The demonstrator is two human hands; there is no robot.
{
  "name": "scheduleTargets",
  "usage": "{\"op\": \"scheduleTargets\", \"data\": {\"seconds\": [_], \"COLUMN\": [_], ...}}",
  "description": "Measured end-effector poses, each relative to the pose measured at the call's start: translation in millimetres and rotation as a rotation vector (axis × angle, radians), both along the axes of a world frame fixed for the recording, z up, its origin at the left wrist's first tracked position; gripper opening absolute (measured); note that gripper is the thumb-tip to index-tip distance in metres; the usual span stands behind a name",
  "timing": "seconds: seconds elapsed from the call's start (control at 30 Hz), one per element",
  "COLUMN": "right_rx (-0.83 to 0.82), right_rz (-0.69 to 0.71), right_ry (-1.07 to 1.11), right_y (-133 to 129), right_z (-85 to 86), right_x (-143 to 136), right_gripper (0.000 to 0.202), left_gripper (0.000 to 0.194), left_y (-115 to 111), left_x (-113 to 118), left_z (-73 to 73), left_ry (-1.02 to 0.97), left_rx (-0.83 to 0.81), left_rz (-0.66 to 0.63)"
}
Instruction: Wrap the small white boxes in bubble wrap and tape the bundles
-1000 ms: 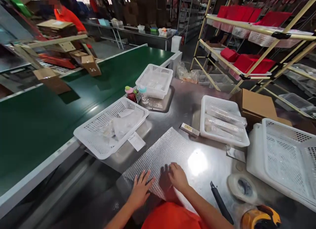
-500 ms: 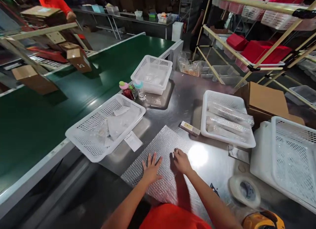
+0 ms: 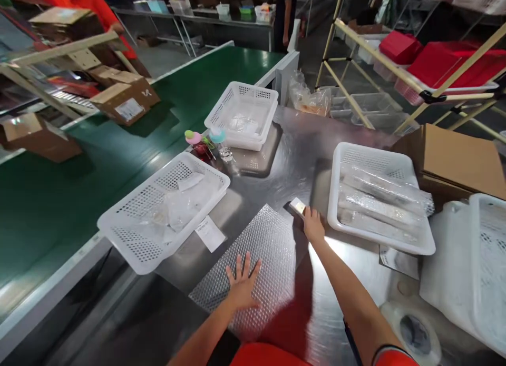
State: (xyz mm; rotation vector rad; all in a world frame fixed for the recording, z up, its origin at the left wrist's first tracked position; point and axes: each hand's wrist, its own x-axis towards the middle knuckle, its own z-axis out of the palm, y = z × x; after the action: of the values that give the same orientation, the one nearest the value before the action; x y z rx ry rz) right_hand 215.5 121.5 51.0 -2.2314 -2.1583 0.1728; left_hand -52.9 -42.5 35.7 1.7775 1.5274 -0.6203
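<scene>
My left hand (image 3: 242,287) lies flat with fingers spread on a sheet of bubble wrap (image 3: 272,245), spread out on the metal table. My right hand (image 3: 313,227) is closed around the near end of a small, slim white box (image 3: 297,206), just beyond the sheet's right edge. The far end of the box sticks out past my fingers and hides none of the wrap. To the right, a white basket (image 3: 335,197) holds several bubble-wrapped bundles (image 3: 379,205). On the left, another white basket (image 3: 118,221) contains clear plastic-wrapped items, with a paper label (image 3: 210,233) beside it.
Two bottles (image 3: 203,147) stand by a third white basket (image 3: 272,105) at the back. A green conveyor (image 3: 190,87) carries cardboard boxes (image 3: 128,102) on the left. Flat cardboard (image 3: 462,160), stacked baskets (image 3: 450,266) and a tape roll (image 3: 419,334) are at right.
My right hand has moved from the bubble wrap forward and right, onto the small white box. My left hand stays spread on the sheet. Cardboard boxes on the conveyor have shifted.
</scene>
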Motion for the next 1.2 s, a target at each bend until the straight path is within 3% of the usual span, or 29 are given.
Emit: {"op": "scheduleTargets", "data": {"seconds": [0.2, 0.3, 0.6, 0.9, 1.2], "right_rx": [-0.016, -0.057, -0.069, -0.078, -0.075], "right_rz": [0.181, 0.207, 0.191, 0.116, 0.129], "right_ry": [0.052, 0.061, 0.067, 0.088, 0.090], "right_y": [-72.7, -89.2, -77.6, -80.6, -80.3], "right_z": [5.3, -2.0, -12.9, -15.8, -12.0], "right_x": [-55.1, -78.0, -94.6, -94.4, -95.2], "right_gripper": [0.049, 0.048, 0.049, 0.048, 0.049], "left_gripper": [0.134, 0.134, 0.137, 0.141, 0.140], "left_y": [-0.1, 0.3, 0.6, 0.3, 0.9], "left_x": [2.1, 1.5, 3.7, 2.8, 4.2], "left_z": [-8.3, -9.6, -15.0, -18.6, -14.6], "left_ry": [-0.010, -0.026, -0.067, -0.083, -0.043], "left_rx": [0.005, 0.003, 0.020, 0.009, 0.005], "left_rz": [0.009, 0.007, 0.014, 0.015, 0.006]}}
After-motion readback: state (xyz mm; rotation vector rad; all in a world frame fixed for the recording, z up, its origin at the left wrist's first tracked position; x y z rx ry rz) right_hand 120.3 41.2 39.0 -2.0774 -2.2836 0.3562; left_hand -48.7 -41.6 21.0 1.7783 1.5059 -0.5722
